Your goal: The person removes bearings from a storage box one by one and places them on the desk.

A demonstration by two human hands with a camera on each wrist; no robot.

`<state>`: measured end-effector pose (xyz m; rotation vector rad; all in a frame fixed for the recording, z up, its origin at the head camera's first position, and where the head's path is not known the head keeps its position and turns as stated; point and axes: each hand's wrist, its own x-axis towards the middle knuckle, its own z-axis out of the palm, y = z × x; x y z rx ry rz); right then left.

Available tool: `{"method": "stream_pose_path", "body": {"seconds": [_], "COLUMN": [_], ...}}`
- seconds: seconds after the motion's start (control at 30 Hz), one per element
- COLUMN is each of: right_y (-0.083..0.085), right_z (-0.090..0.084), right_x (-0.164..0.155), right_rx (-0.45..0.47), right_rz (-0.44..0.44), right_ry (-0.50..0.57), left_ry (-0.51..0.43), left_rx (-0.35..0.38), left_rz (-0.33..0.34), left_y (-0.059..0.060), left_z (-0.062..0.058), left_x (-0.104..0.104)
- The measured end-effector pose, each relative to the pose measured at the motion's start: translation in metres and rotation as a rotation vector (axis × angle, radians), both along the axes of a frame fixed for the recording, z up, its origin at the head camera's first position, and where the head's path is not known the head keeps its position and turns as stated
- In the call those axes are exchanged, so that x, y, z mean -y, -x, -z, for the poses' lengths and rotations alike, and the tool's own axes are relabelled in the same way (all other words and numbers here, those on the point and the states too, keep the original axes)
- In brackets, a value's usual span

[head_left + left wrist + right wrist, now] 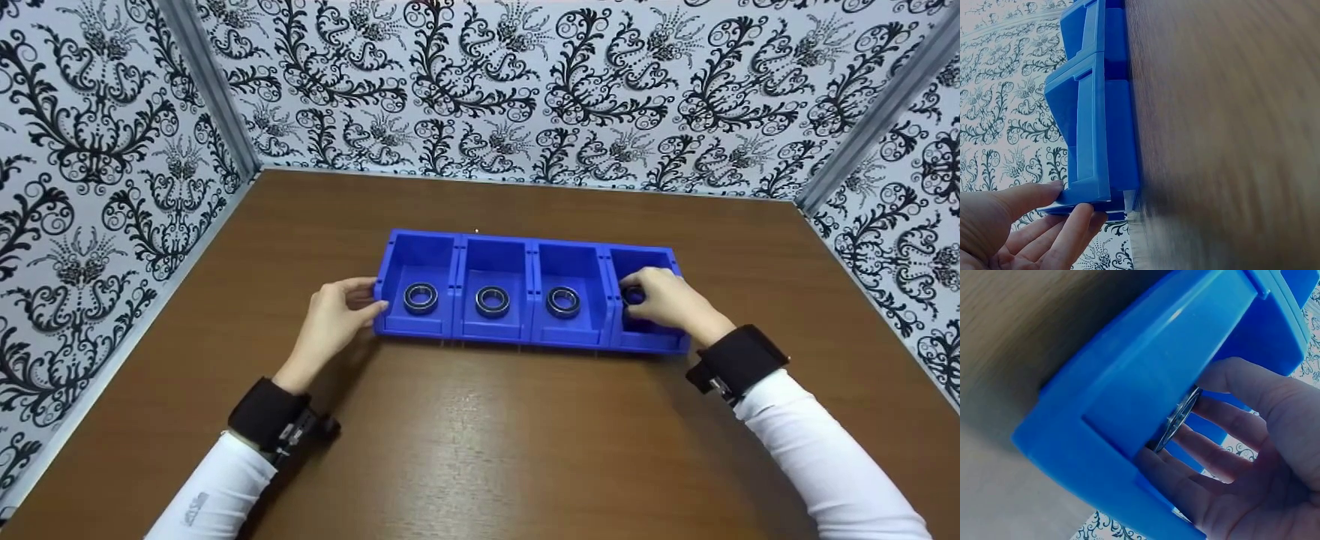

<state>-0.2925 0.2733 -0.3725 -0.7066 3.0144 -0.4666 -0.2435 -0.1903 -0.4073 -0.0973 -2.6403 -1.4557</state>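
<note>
A row of joined blue bins [491, 330] stands on the table. In each of the three left bins lies a dark ring-shaped ball bearing: the left bearing [421, 298], the second bearing [492, 301] and the third bearing [562, 302]. My left hand [336, 319] pinches the left end wall of the row between thumb and fingers; the left wrist view shows this grip from the side. Inside the rightmost bin, my right hand [664, 300] holds another bearing [1179, 417] with thumb and fingers about its rim, partly hidden by the hand.
The brown wooden table [465, 435] spreads around the bins. Patterned wall panels [487, 90] enclose its back and sides, with grey posts [217, 90] at the corners. Both wrists wear black straps [739, 360].
</note>
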Motion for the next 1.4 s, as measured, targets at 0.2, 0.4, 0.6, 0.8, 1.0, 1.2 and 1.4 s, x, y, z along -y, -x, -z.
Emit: {"method": "stream_pose_path", "body": {"seconds": [0.2,0.4,0.6,0.8,1.0,1.2,1.4], "right_y": [-0.001,-0.002,-0.003,-0.006,-0.008,-0.009,-0.011], "right_z": [-0.004,-0.010,-0.014,-0.019,-0.025,-0.029,-0.033], "right_x": [0.000,0.000,0.001,0.002,0.004,0.005,0.003], "right_rx": [0.007,0.010,0.021,0.018,0.000,-0.006,-0.010], "right_rz": [0.006,0.010,0.027,0.028,0.020,0.017,0.018], "right_ry": [-0.001,-0.023,-0.045,-0.061,-0.063,-0.060,-0.072], "left_ry": [-0.006,-0.006,-0.008,-0.001,0.021,0.019,0.027], "left_rx": [0.002,-0.002,-0.003,-0.011,-0.022,-0.019,-0.016], "left_rz": [0.002,0.003,0.001,0.004,0.007,0.001,0.006], "left_y": [0.000,0.001,0.001,0.000,0.000,0.000,0.000], "left_z": [0.001,0.001,0.002,0.000,-0.002,-0.002,-0.001], "left_x": [0.000,0.000,0.000,-0.001,0.000,0.000,0.000]}}
